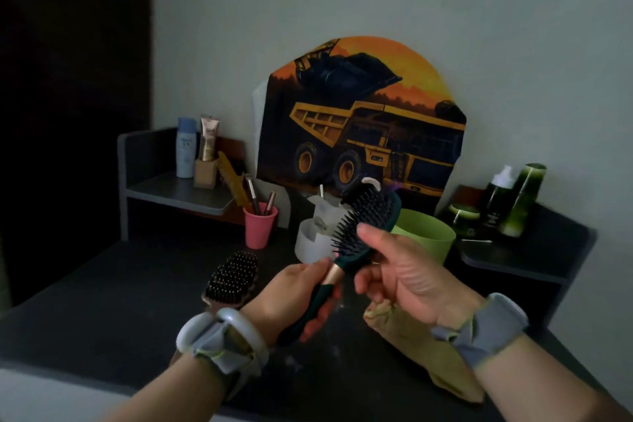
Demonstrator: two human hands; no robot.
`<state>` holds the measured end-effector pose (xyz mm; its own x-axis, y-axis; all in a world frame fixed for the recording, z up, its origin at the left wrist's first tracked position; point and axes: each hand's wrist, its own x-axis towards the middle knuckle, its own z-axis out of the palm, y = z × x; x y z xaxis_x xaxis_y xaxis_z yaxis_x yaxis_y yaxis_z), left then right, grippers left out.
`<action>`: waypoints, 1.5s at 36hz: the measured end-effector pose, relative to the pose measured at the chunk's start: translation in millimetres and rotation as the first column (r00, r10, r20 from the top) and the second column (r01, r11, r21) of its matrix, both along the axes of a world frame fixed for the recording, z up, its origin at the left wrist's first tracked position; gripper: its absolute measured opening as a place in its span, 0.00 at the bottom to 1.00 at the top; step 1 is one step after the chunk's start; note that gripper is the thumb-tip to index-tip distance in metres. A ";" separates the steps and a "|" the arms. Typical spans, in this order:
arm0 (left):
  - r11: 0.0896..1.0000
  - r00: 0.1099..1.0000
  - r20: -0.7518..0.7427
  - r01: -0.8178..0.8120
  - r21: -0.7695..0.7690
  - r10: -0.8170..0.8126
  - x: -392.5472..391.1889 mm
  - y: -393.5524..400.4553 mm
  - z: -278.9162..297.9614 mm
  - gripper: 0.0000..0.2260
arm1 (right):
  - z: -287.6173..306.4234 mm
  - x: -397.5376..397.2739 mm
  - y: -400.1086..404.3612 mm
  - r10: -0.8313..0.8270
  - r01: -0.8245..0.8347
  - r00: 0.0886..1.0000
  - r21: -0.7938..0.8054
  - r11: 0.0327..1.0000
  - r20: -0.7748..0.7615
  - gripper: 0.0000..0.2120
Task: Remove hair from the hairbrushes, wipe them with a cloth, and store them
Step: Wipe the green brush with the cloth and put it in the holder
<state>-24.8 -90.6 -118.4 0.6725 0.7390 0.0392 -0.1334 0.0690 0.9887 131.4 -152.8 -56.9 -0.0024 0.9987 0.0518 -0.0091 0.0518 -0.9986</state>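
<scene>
My left hand (296, 291) grips the handle of a dark green hairbrush (366, 216) with a gold collar, held up above the dark table (102, 312), bristles facing left. My right hand (400, 277) is at the brush head, thumb against the bristles and fingers curled behind the neck. A second brush (233, 276) with dark bristles lies on the table left of my left hand. A tan cloth (421, 349) lies on the table under my right wrist.
A pink cup (260, 226) with pencils, a white container (313, 243) and a green bowl (428, 236) stand behind the brush. A shelf (178, 188) at left holds bottles and a comb. Green bottles (517, 202) stand at right. A truck picture (363, 134) leans on the wall.
</scene>
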 end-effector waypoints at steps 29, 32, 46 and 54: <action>0.837 0.847 -0.111 -0.478 0.265 0.519 20.9 41.0 -13.6 0.13 | 108.5 18.5 102.9 -0.632 0.416 0.705 0.534 0.736 0.321 0.10; 0.826 0.846 -0.117 -0.465 0.318 0.520 25.7 41.1 -11.4 0.11 | 108.0 18.8 114.2 -0.637 0.422 0.685 0.521 0.742 0.353 0.10; 0.785 0.834 -0.058 -0.491 0.378 0.549 26.1 53.5 -29.3 0.10 | 64.1 8.3 177.2 -0.511 0.424 0.558 0.304 0.853 0.654 0.09; 0.771 0.822 -0.063 -0.501 0.393 0.566 25.9 57.1 -32.8 0.10 | 48.7 9.3 195.8 -0.482 0.507 0.521 0.199 0.839 0.705 0.12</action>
<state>1.1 -33.5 -151.2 0.1935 0.9391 0.2841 0.1242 -0.3107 0.9424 140.7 43.0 -8.2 0.4691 0.8521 0.2320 0.7077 -0.2055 -0.6760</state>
